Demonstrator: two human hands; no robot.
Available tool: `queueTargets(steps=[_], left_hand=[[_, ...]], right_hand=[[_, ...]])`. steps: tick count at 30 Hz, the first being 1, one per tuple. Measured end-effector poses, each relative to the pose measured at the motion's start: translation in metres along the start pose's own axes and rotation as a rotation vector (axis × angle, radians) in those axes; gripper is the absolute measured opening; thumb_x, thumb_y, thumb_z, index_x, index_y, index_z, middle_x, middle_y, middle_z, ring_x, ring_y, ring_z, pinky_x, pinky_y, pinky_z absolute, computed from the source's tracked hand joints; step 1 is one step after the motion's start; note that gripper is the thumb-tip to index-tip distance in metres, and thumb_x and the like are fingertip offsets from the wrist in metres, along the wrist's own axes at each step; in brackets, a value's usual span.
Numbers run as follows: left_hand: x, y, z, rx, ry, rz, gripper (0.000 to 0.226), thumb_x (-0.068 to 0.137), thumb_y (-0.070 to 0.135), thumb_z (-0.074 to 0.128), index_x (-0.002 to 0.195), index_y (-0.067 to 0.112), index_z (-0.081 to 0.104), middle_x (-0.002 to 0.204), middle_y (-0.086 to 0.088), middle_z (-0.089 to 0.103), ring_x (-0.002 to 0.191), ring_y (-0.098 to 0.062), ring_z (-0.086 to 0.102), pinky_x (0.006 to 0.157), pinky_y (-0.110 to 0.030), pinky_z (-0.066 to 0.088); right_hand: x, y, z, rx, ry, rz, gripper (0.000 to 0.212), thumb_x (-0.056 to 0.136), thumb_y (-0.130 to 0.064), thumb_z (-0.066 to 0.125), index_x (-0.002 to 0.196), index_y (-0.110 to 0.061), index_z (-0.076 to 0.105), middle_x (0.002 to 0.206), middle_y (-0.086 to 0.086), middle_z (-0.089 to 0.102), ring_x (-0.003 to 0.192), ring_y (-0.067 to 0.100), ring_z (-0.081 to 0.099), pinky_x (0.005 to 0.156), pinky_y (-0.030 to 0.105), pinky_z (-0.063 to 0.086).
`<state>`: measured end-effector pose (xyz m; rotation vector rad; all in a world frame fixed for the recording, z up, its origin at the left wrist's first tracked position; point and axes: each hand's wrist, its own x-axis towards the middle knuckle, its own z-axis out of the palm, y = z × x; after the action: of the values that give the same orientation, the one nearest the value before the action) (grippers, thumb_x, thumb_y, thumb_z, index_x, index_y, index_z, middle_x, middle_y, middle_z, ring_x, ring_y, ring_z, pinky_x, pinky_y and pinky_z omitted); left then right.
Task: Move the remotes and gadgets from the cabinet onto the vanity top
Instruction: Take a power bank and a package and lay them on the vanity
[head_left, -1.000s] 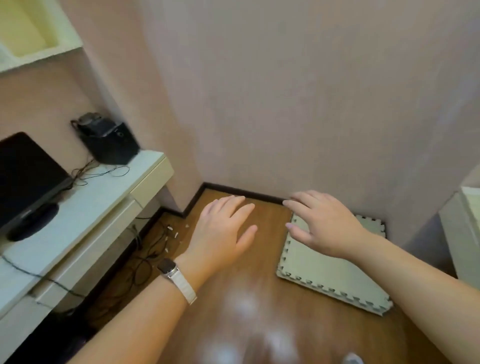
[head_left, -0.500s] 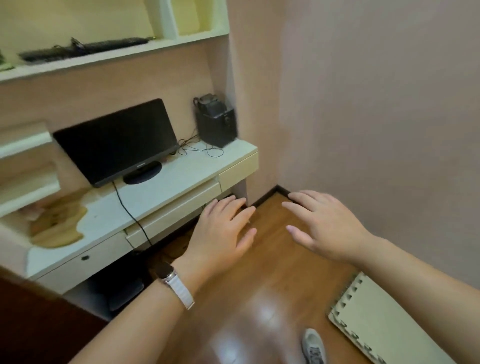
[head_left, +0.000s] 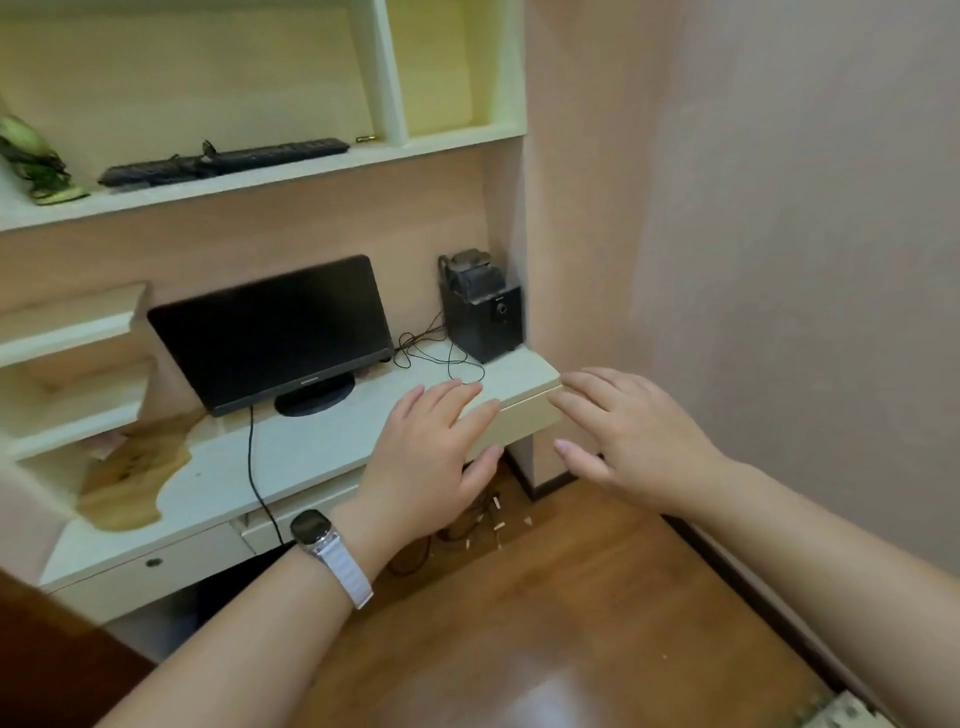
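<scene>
Long black remotes (head_left: 223, 162) lie in a row on the cream cabinet shelf (head_left: 260, 182) at the upper left, well above both hands. Below it runs the white vanity top (head_left: 291, 447). My left hand (head_left: 431, 457), with a white-strapped watch on the wrist, hovers palm down over the top's right front edge, fingers apart and empty. My right hand (head_left: 628, 431) is held out beside it, past the top's right corner, fingers spread and holding nothing.
A black monitor (head_left: 270, 332) stands on the vanity top with a black speaker box (head_left: 480, 306) and loose thin cables (head_left: 441, 358) to its right. A green figurine (head_left: 36, 161) sits at the shelf's left end. Pink wall on the right, wood floor below, small scraps under the top.
The view has swung left and up from the floor and foam mat to the vanity and shelves. Both hands stay stretched forward and empty, now over the vanity's right end.
</scene>
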<state>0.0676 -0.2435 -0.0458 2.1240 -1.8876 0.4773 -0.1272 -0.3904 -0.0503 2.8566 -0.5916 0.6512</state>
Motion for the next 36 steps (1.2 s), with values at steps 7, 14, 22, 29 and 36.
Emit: queueTargets(steps=[7,14,22,29,36], left_hand=[[0.059,-0.013,-0.007,0.087,0.07,-0.052,0.046,0.093,0.045,0.044,0.131,0.022,0.059,0.136,-0.001,0.057,0.131,-0.022,0.046,0.112,-0.04,0.028],[0.112,-0.051,-0.012,0.119,0.165,-0.043,0.046,0.094,0.046,0.044,0.129,0.021,0.06,0.133,-0.003,0.059,0.129,-0.024,0.048,0.109,-0.045,0.033],[0.191,-0.129,0.001,0.127,0.374,0.045,0.042,0.09,0.041,0.055,0.122,0.017,0.065,0.127,-0.007,0.062,0.123,-0.03,0.053,0.105,-0.048,0.037],[0.251,-0.222,0.003,0.086,0.4,0.029,0.045,0.091,0.045,0.048,0.123,0.018,0.064,0.13,-0.007,0.061,0.125,-0.03,0.052,0.105,-0.047,0.035],[0.303,-0.297,0.013,0.075,0.404,0.041,0.048,0.091,0.045,0.046,0.126,0.018,0.063,0.131,-0.007,0.061,0.125,-0.029,0.051,0.106,-0.047,0.035]], right_hand=[[0.058,0.064,0.002,0.027,0.033,-0.073,0.056,0.093,-0.052,0.04,0.132,-0.017,0.058,0.135,0.006,0.058,0.127,0.027,0.05,0.105,0.04,0.039],[0.124,0.085,0.0,0.034,0.138,-0.137,0.054,0.091,-0.049,0.044,0.127,-0.013,0.062,0.13,0.008,0.062,0.121,0.029,0.055,0.1,0.04,0.043],[0.22,0.098,0.006,-0.069,0.252,-0.165,0.049,0.09,-0.046,0.046,0.121,-0.011,0.064,0.124,0.009,0.063,0.116,0.031,0.057,0.093,0.041,0.046],[0.324,0.102,0.027,-0.135,0.279,-0.131,0.05,0.091,-0.046,0.045,0.122,-0.011,0.064,0.125,0.011,0.063,0.114,0.033,0.058,0.089,0.043,0.049],[0.401,0.104,0.05,-0.134,0.265,-0.068,0.053,0.092,-0.048,0.043,0.127,-0.012,0.062,0.128,0.01,0.062,0.119,0.032,0.056,0.095,0.044,0.046]])
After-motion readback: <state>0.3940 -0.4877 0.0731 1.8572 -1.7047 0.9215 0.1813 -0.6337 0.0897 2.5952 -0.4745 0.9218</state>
